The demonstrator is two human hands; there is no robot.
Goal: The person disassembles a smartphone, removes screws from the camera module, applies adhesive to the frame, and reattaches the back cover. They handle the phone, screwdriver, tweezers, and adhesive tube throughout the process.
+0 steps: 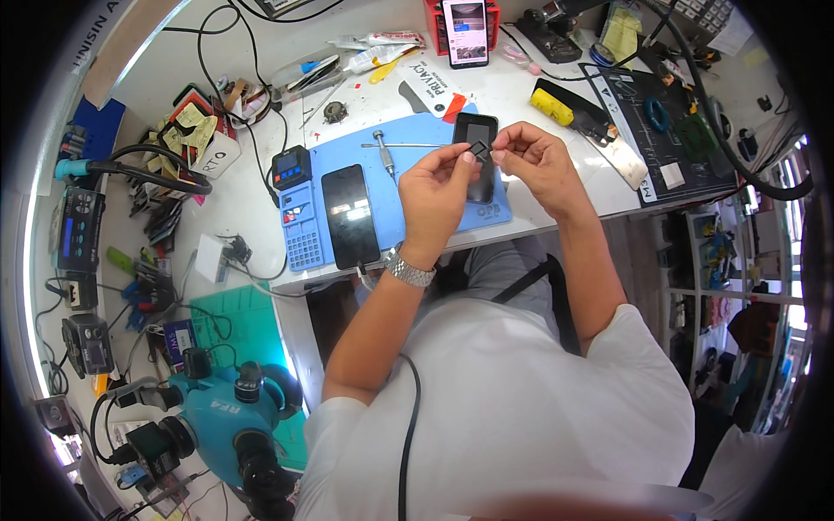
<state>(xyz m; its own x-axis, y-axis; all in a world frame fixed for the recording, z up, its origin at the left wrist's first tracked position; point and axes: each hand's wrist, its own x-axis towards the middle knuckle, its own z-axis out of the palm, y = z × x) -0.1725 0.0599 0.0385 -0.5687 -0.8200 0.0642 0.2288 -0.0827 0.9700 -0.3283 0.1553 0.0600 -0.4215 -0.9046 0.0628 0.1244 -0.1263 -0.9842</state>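
Both my hands are raised over a dark phone [480, 191] lying on the blue work mat [417, 130]. With thumb and forefinger, my left hand [441, 187], a metal watch on its wrist, pinches a small dark square piece [479, 150]. The fingertips of my right hand [543, 169] close on that piece's other side. Its exact kind is too small to make out. To the left lies a second black phone [349, 217], a cable at its lower end. A small screwdriver [384, 154] rests between the two phones.
A lit phone [466, 35] leans on a red holder at the back. A yellow-handled tool [552, 106] and a black mat [669, 130] lie to the right. A small black meter [291, 167] sits on the blue mat's left side. A teal microscope [230, 417] stands lower left.
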